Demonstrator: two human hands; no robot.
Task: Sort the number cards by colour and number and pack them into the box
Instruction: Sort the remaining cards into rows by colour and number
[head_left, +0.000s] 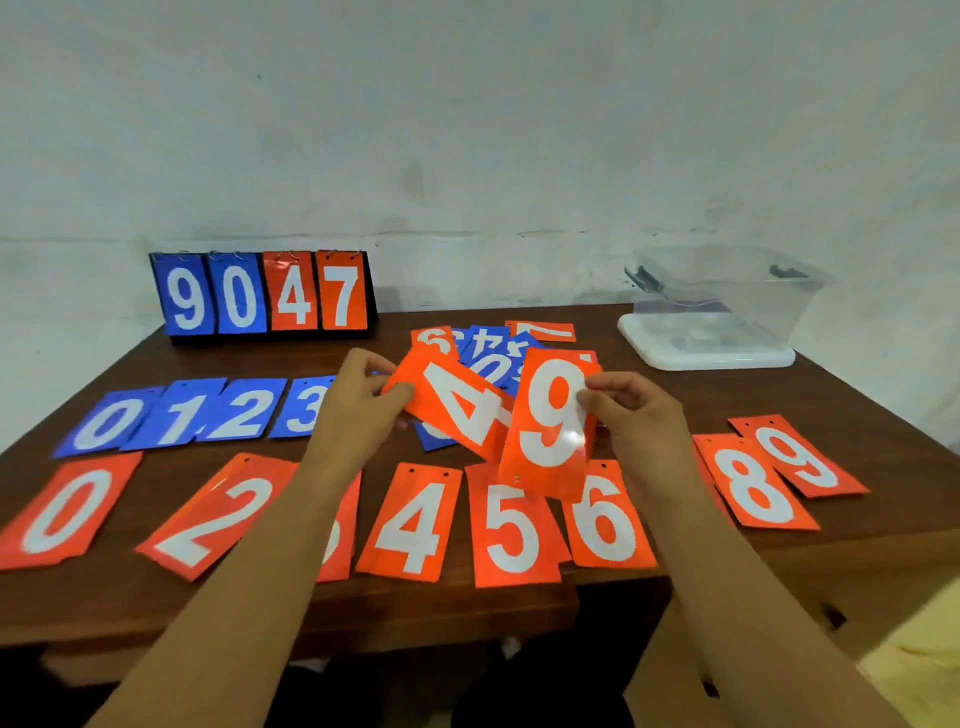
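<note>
My left hand (361, 402) pinches an orange 4 card (457, 405) by its top edge, above the middle of the table. My right hand (636, 415) pinches an orange 9 card (550, 421) that overlaps the 4. Along the front lies a row of orange cards: 0 (67, 512), 2 (218, 517), 4 (413, 525), 5 (511, 530), 6 (605, 517), 8 (756, 483), 9 (800, 457). Behind it lie blue cards 0 (106, 423), 1 (176, 415), 2 (244, 413), 3 (306, 408). A mixed pile of cards (493, 345) sits behind my hands. The clear plastic box (727, 296) stands at the back right.
A flip scoreboard (265, 296) showing 9 0 4 7 stands at the back left against the wall. The box sits on its white lid (701, 358). The dark wooden table (441, 608) ends close to me, with a lower extension on the right.
</note>
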